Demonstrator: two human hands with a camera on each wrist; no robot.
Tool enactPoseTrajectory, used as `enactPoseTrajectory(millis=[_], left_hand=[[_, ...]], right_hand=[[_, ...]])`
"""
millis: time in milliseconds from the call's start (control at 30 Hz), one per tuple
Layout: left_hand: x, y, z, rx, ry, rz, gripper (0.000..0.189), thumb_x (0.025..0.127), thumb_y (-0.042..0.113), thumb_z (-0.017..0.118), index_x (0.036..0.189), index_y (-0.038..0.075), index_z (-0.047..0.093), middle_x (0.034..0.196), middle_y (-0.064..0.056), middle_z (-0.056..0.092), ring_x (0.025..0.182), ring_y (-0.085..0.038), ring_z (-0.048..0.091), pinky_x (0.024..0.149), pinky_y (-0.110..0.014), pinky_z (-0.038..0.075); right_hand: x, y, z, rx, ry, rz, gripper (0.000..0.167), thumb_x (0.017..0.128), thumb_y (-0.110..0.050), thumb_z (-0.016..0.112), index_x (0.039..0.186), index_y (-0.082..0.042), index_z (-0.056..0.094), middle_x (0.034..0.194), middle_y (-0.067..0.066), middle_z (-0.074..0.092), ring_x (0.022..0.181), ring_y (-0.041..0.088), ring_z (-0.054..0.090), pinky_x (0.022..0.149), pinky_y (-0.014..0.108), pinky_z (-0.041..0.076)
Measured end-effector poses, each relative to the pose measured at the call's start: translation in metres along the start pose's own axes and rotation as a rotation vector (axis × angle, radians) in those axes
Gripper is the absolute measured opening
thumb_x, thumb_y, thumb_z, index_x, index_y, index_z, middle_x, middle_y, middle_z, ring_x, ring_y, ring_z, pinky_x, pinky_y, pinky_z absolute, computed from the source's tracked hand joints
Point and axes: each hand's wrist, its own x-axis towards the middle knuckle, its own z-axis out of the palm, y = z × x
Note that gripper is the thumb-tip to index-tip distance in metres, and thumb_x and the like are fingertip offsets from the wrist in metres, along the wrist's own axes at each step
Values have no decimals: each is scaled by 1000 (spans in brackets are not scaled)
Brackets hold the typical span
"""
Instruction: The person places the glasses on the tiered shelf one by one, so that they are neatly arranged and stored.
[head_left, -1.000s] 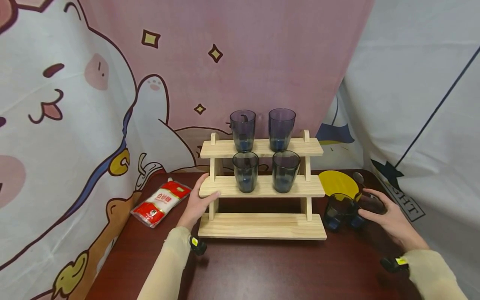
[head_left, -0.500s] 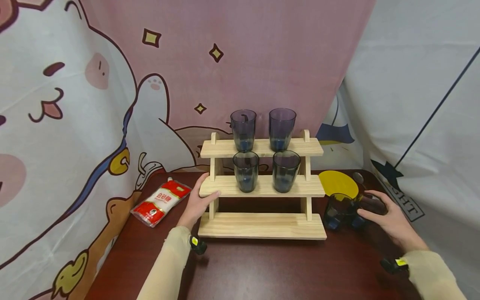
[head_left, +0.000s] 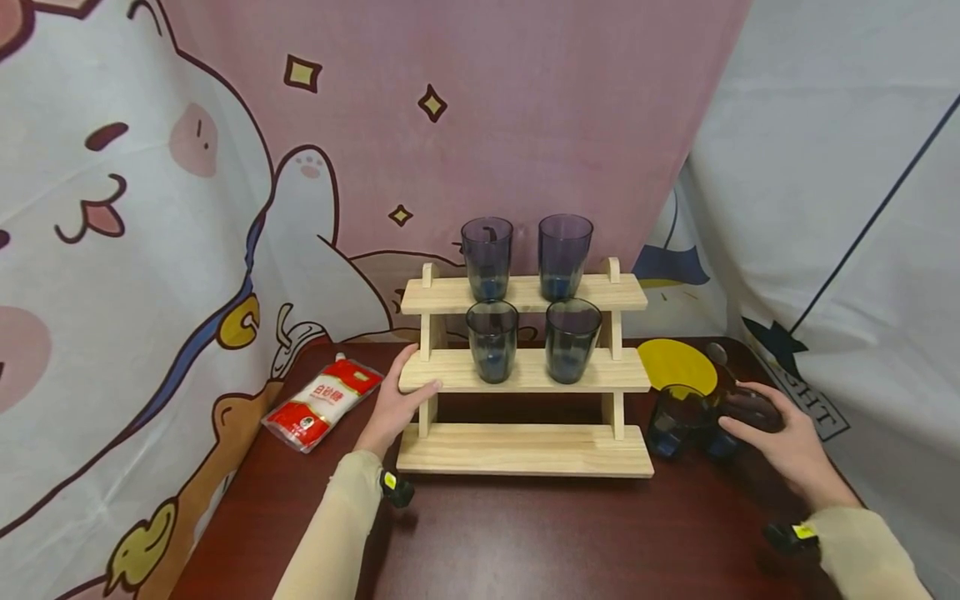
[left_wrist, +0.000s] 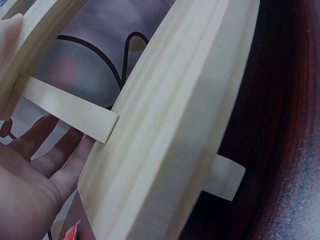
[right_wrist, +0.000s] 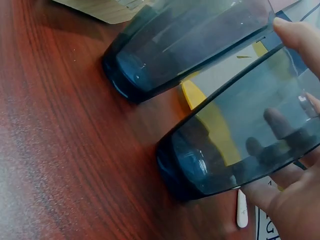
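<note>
My left hand [head_left: 392,407] grips the left end of the middle board of a three-tier wooden shelf [head_left: 525,450], thumb on top. In the left wrist view, the fingers of that hand [left_wrist: 35,175] reach behind the pale boards. My right hand [head_left: 787,442] holds a dark blue-tinted glass [head_left: 738,417] at the right of the shelf. The right wrist view shows its fingers around this glass [right_wrist: 200,165], the thumb near the rim. A second tinted glass [head_left: 675,425] stands close beside it on the table, also visible in the right wrist view. Two glasses [head_left: 492,342] stand on the middle board.
Two purplish glasses [head_left: 564,258] stand on the top board. A yellow disc [head_left: 677,367] and a spoon [head_left: 717,357] lie behind the right-hand glasses. To the left, a red and white bag [head_left: 324,402] lies on the dark table [head_left: 510,533]. Printed cloth hangs behind.
My right hand has shifted very slightly to the right with the glass, widening the gap from the neighbouring glass. The left hand, shelf and its glasses stay put.
</note>
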Motion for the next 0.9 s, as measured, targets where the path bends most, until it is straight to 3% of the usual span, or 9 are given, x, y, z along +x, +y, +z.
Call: enactPoseTrajectory(millis=[267, 500, 667, 900], left_hand=[[1, -1, 0, -8, -1, -8, 85, 92, 30, 85, 162, 32, 37, 168, -4, 33, 153, -28, 30, 124, -57, 26], [18, -33, 0, 0, 24, 38, 85, 91, 35, 86, 160, 37, 38, 166, 0, 37, 151, -25, 34, 123, -55, 27], [18, -35, 1, 4, 36, 80, 83, 89, 38, 87, 158, 40, 41, 163, 2, 40, 149, -24, 37, 122, -55, 28], [18, -37, 0, 16, 28, 72, 84, 88, 43, 86, 158, 43, 40, 164, 3, 39, 151, -25, 35, 123, -58, 25]], right_hand=[[-10, 0, -2, 60, 75, 45, 72, 90, -26, 86, 153, -22, 50, 128, -7, 50, 97, -6, 52, 70, 12, 53], [-21, -2, -8, 70, 145, 78, 72, 88, -24, 88, 151, -25, 55, 117, -28, 50, 96, -10, 53, 69, 10, 51], [-31, -17, -18, 43, 185, 62, 69, 88, -22, 88, 150, -26, 58, 115, -29, 49, 94, -9, 53, 67, 9, 50], [-47, -53, -28, 53, 188, -30, 67, 87, -11, 87, 148, -22, 61, 119, -29, 55, 97, -10, 57, 73, 5, 47]])
